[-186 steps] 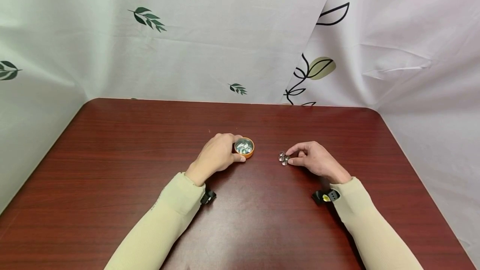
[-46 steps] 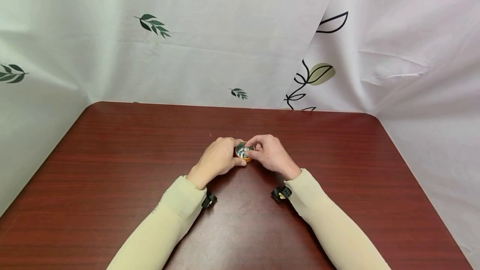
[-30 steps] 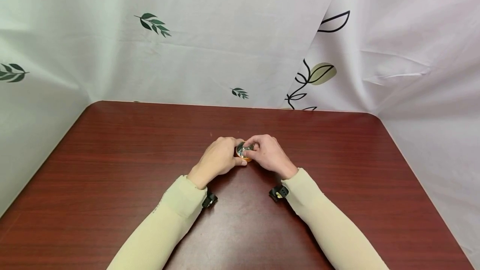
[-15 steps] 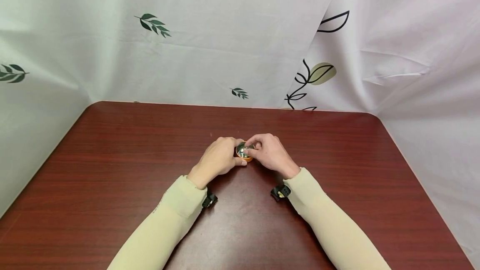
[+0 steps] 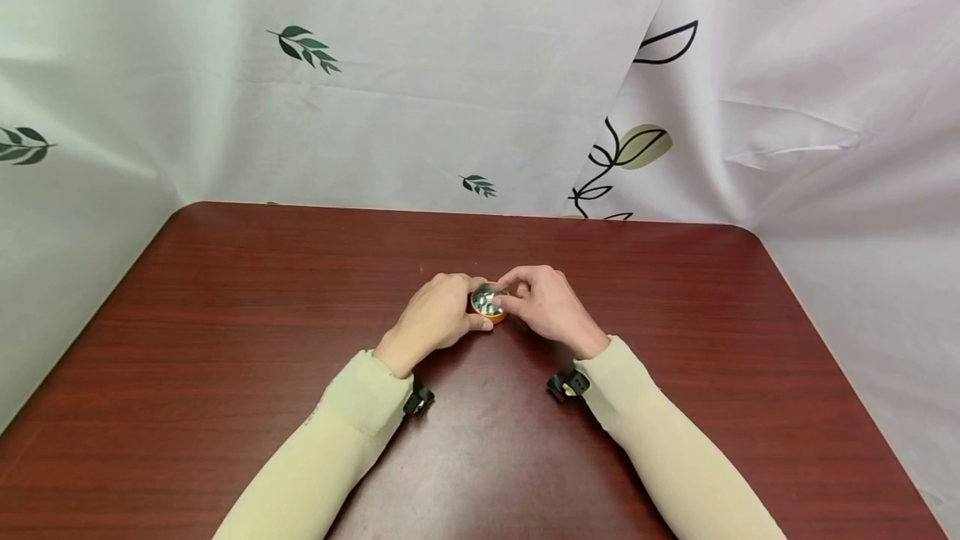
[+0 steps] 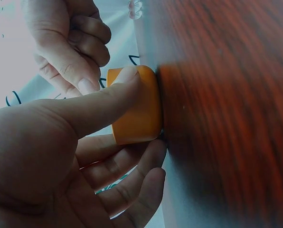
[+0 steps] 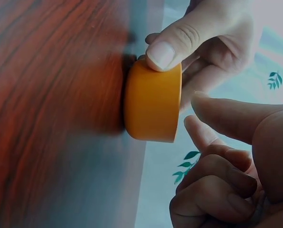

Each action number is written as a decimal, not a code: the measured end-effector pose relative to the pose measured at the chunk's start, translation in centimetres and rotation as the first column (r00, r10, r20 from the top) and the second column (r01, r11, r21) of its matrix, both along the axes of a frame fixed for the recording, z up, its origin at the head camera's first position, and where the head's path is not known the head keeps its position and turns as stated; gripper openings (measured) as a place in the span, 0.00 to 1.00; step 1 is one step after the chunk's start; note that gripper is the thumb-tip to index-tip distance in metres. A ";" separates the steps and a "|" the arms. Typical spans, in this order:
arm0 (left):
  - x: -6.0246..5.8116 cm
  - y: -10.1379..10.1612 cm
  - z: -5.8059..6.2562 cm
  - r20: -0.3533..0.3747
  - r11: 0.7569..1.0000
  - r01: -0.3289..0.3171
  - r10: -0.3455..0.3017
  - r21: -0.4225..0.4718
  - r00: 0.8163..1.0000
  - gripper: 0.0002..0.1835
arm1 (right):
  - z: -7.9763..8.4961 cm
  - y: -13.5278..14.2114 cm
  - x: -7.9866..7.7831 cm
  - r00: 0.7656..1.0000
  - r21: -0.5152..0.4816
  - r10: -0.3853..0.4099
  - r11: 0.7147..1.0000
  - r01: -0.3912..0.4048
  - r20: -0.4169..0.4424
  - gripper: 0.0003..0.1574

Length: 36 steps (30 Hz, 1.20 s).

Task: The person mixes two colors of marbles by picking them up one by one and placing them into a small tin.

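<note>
A small round orange bowl (image 5: 489,304), silvery inside with several clear, shiny beads in it, stands on the table. My left hand (image 5: 433,315) grips its side, thumb (image 6: 127,78) on the near wall and fingers behind and beneath. Over the mouth from the right reaches my right hand (image 5: 551,307). In the right wrist view its thumb (image 7: 236,114) and index finger are parted at the bowl's rim (image 7: 178,104), nothing showing between them, while the other fingers curl in. A few clear beads (image 6: 136,9) lie beyond on the table, hidden behind my right hand in the head view.
The dark red wood-grain table (image 5: 300,273) has rounded far corners. White cloth (image 5: 420,90) printed with leaves hangs behind it and along both sides. A small black device (image 5: 567,384) sits at my right wrist, another at my left.
My right hand has gone from the beads on the right to the bowl. Over the last second it draws back slightly rightward, uncovering more beads inside. My left hand keeps its grip.
</note>
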<state>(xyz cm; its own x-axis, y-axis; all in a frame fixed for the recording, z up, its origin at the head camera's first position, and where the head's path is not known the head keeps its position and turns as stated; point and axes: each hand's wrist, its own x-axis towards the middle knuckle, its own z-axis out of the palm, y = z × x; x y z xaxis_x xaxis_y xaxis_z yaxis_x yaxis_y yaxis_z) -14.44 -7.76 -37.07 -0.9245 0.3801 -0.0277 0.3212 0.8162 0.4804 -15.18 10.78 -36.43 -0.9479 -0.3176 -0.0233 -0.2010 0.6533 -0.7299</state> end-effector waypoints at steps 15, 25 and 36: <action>0.0 0.0 0.1 0.013 1.000 -0.010 0.010 0.010 1.000 0.31 | 0.4 1.7 0.4 1.000 -0.017 -0.020 1.000 0.020 0.003 0.09; -0.1 0.1 0.0 0.009 1.000 -0.016 0.016 -0.002 1.000 0.33 | 0.4 3.1 0.6 0.999 -0.009 -0.033 0.999 0.033 -0.016 0.10; 0.0 0.1 0.0 0.024 1.000 -0.027 0.027 -0.001 0.999 0.34 | 0.1 4.8 0.9 0.998 -0.020 -0.056 0.998 0.057 0.019 0.11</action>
